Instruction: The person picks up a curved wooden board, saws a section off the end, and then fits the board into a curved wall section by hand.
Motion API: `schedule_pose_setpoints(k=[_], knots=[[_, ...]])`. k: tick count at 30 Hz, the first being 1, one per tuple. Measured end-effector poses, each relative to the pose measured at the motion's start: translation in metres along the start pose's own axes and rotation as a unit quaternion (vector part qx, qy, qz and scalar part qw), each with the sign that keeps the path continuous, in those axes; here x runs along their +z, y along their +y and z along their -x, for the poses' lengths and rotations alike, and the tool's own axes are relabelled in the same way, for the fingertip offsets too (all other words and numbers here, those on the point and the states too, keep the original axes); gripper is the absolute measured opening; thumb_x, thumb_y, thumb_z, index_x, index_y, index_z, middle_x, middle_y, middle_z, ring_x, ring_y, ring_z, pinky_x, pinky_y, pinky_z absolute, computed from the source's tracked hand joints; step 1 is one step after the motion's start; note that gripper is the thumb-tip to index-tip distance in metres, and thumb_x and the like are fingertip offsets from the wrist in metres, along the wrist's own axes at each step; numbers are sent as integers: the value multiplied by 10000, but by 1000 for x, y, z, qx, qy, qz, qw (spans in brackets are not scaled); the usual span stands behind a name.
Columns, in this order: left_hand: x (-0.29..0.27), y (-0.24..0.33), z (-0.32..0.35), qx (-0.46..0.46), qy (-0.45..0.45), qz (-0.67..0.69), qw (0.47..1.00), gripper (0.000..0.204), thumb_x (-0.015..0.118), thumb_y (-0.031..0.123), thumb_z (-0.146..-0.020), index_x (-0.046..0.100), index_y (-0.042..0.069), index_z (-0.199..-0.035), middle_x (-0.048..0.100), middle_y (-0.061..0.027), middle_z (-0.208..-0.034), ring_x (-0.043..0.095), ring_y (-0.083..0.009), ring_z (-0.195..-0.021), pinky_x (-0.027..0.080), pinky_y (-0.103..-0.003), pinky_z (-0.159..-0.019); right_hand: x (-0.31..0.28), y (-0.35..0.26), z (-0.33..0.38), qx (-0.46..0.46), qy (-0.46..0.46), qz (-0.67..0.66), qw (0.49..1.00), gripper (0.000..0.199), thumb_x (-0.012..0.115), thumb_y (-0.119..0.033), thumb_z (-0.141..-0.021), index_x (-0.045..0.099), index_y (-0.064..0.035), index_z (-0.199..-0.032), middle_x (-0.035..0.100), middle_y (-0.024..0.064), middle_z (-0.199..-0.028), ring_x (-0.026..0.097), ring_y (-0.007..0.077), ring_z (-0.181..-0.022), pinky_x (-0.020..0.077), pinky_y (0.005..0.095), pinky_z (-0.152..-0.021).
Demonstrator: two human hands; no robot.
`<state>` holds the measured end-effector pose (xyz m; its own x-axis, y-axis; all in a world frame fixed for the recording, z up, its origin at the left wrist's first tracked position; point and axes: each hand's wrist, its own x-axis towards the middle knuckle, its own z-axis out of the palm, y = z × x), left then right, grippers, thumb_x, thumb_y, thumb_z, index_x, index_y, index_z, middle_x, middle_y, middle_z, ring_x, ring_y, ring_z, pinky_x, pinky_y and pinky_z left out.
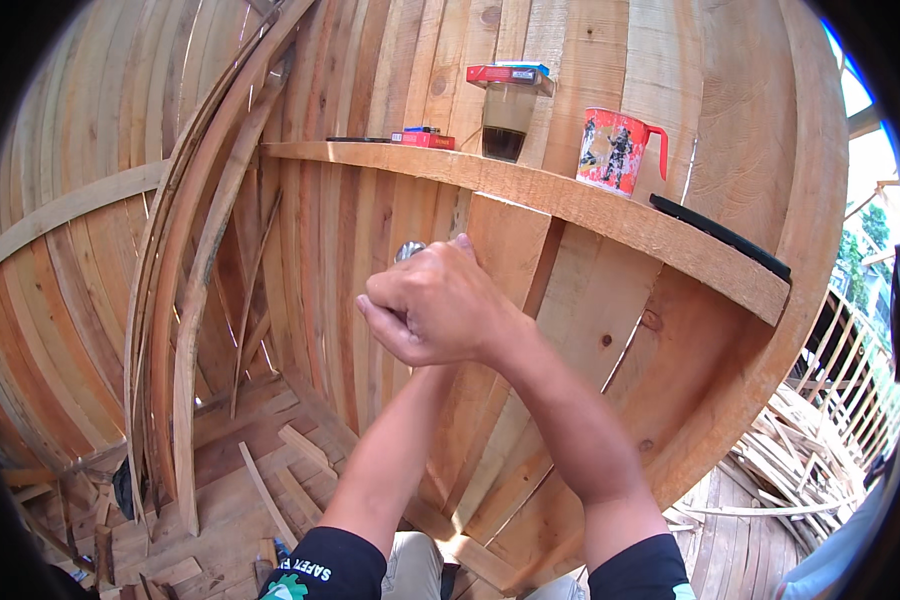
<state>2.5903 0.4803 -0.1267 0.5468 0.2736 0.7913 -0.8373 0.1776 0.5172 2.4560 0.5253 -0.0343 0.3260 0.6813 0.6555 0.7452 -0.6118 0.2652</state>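
My right hand [435,305] is closed in a fist in front of the plank wall, below the shelf. Just beyond its knuckles a small, shiny, rounded metal piece [408,250] sticks out; what it belongs to is hidden. My left forearm [395,450] rises behind the right hand, which covers nearly all of my left hand. A fingertip [463,242] shows above the right hand, probably from the left. Whatever lies between the two hands cannot be seen.
A wooden ledge [530,196] carries a red mug [612,152], a glass of dark drink [505,130] topped by small boxes, a red box [428,138] and a long black object [720,237]. Boards [185,330] lean at left. Offcuts [270,490] litter the floor; scrap wood [800,460] is piled outside.
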Motion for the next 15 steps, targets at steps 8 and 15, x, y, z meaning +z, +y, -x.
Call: schedule_pose_setpoints(k=[8,15], knots=[[15,-15,8,40,24,-1,999,421,594,309,-917,510,17,-1208,601,-192,-1079,601,-357,-987,469,-455,-779,12,84,14,36,-2,72,997,246,574,-126,-767,507,-47,-544,529,158,-532,546,347,-513,450,433,-533],[8,-14,10,44,8,7,999,370,591,278,-917,532,14,-1170,610,-183,-1066,606,-348,-983,468,-454,-760,0,86,-2,40,-8,66,997,231,557,-121,-746,491,-22,-548,517,178,-543,519,346,-501,438,424,-533]])
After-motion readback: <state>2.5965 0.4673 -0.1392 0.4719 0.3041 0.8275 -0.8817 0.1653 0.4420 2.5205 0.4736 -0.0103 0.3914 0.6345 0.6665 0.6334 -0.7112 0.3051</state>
